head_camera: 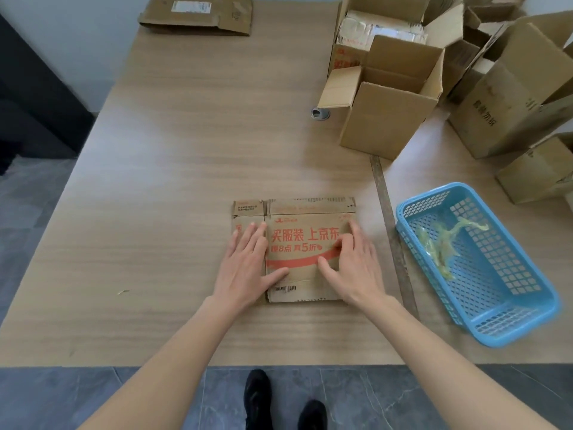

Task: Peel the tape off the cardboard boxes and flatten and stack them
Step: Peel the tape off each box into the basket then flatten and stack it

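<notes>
- We are pressing the flattened box (305,243) down near the table's (186,150) front edge, left hand (248,262) flat with straight fingers, right hand (350,262) pressing with some fingers bent, neither grasping.
- The folds may be springing back if we are lifting off too soon.
- Left of the box, bare table is offering sliding room toward the flattened stack (198,15) at the far edge; the blue basket (511,318) is crowding the right.

Bare forearms, no sleeves seen; left hand (248,265) and right hand (353,262) ungloved; black shoes (257,395) worn.
</notes>
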Demonstrator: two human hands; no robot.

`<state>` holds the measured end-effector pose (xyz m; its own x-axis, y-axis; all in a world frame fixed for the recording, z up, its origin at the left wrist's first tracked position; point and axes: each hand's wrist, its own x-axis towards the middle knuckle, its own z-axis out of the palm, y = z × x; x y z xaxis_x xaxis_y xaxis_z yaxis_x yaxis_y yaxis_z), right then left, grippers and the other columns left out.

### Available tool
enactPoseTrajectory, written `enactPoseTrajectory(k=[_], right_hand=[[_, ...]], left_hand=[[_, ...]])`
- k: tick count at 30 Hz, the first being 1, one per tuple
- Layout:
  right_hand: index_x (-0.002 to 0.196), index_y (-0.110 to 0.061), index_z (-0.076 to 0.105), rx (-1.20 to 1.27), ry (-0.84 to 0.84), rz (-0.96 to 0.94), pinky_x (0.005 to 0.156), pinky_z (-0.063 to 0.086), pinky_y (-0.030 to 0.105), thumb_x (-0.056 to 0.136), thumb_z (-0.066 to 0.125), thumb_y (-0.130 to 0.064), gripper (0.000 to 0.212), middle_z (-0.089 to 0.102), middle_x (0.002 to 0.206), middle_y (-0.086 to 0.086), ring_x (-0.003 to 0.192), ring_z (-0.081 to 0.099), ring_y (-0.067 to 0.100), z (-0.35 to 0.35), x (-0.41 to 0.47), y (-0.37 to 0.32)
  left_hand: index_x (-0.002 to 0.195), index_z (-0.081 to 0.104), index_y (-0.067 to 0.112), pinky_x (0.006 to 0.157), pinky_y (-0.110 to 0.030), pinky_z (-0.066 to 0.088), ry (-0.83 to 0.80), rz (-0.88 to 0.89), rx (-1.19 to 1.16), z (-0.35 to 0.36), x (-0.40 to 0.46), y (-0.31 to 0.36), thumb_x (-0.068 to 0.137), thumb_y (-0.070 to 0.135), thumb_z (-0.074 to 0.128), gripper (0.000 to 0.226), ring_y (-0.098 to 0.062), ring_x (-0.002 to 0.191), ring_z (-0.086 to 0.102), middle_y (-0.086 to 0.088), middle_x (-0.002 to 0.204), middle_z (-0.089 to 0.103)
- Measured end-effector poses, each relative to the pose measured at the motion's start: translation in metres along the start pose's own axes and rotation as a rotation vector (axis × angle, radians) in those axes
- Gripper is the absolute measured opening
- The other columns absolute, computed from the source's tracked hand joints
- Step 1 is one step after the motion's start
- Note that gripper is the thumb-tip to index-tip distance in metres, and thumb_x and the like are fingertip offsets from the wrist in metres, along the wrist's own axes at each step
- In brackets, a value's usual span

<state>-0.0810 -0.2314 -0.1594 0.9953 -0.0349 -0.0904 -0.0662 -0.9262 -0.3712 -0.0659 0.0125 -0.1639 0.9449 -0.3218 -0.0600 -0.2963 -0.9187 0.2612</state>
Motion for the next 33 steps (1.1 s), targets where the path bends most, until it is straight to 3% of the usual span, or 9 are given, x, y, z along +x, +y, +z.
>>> enactPoseTrajectory(k=[3,6,12,21,24,26,28,30,33], right_hand=[[0.155,-0.028,0.020,-0.090,-0.044,-0.080,0.128,0.002,0.045,0.095,0.038,-0.067,0.074,-0.009,0.170,0.010,0.157,-0.010,0.023,0.011,0.017,0.001],[0.162,-0.038,0.001,-0.195,-0.025,-0.106,0.127,0.001,0.051,0.098,0.023,-0.071,0.075,-0.018,0.169,0.011,0.156,-0.017,0.026,0.021,0.018,0.004],[0.162,-0.037,0.008,-0.203,0.005,-0.094,0.126,0.010,0.053,0.098,0.028,-0.070,0.075,-0.011,0.170,0.012,0.157,-0.010,0.027,0.025,0.019,0.005],[0.161,-0.035,0.018,-0.179,-0.005,-0.088,0.126,0.010,0.054,0.095,0.035,-0.069,0.076,-0.003,0.170,0.012,0.157,-0.003,0.028,0.022,0.027,0.004],[0.162,-0.037,0.002,-0.166,-0.103,-0.096,0.126,0.001,0.053,0.098,0.027,-0.071,0.077,-0.021,0.168,0.009,0.155,-0.020,0.025,0.012,0.031,0.002],[0.160,-0.037,-0.013,-0.074,-0.149,-0.074,0.127,-0.005,0.048,0.098,0.026,-0.072,0.081,-0.034,0.164,0.000,0.152,-0.029,0.017,0.002,0.026,0.004],[0.160,-0.032,-0.014,0.029,-0.099,0.035,0.125,-0.005,0.039,0.097,0.033,-0.072,0.089,-0.030,0.165,-0.003,0.154,-0.021,0.014,-0.006,0.010,0.010],[0.163,-0.018,-0.002,0.056,-0.058,0.176,0.125,0.002,0.035,0.094,0.043,-0.071,0.098,-0.018,0.168,0.000,0.157,-0.007,0.018,-0.012,-0.015,0.018],[0.162,-0.017,0.017,0.112,-0.094,0.210,0.126,0.005,0.037,0.094,0.055,-0.063,0.091,0.000,0.170,0.004,0.156,0.001,0.018,-0.014,-0.043,0.022]], left_hand=[[0.111,0.055,0.018,0.128,-0.045,0.009,0.059,0.000,-0.040,0.009,0.009,0.000,0.088,0.074,0.047,0.062,-0.022,0.156,0.017,-0.003,0.165,0.030],[0.148,0.044,0.022,0.126,-0.048,0.014,0.093,-0.008,-0.003,0.018,0.010,-0.001,0.090,0.075,0.041,0.079,-0.025,0.154,0.022,-0.004,0.161,0.033],[0.164,0.011,0.028,0.126,-0.052,0.013,0.068,-0.010,0.076,0.025,0.013,-0.002,0.094,0.077,0.030,0.087,-0.023,0.158,0.001,-0.009,0.171,0.003],[0.164,0.009,0.028,0.126,-0.051,0.006,0.046,-0.010,0.051,0.024,0.019,-0.003,0.093,0.074,0.034,0.088,-0.023,0.158,-0.001,-0.007,0.172,0.001],[0.164,0.005,0.028,0.126,-0.045,-0.005,-0.010,-0.009,-0.042,0.013,0.022,-0.005,0.095,0.070,0.033,0.086,-0.015,0.157,-0.012,0.000,0.172,-0.008],[0.164,0.003,0.024,0.127,-0.041,-0.008,-0.002,-0.107,-0.127,0.005,0.017,-0.007,0.093,0.074,0.036,0.093,-0.012,0.156,-0.015,0.003,0.171,-0.010],[0.163,0.005,0.019,0.127,-0.042,-0.003,0.034,-0.375,-0.203,0.002,0.004,-0.011,0.081,0.085,0.044,0.112,-0.015,0.156,-0.011,0.002,0.170,-0.007],[0.162,0.012,0.019,0.127,-0.046,0.001,0.044,-0.587,-0.291,0.001,-0.015,-0.014,0.068,0.092,0.050,0.125,-0.020,0.155,-0.007,0.002,0.168,-0.004],[0.162,0.020,0.025,0.127,-0.047,-0.001,0.037,-0.560,-0.331,0.002,-0.035,-0.013,0.064,0.090,0.057,0.123,-0.017,0.155,-0.008,0.005,0.168,-0.003]])
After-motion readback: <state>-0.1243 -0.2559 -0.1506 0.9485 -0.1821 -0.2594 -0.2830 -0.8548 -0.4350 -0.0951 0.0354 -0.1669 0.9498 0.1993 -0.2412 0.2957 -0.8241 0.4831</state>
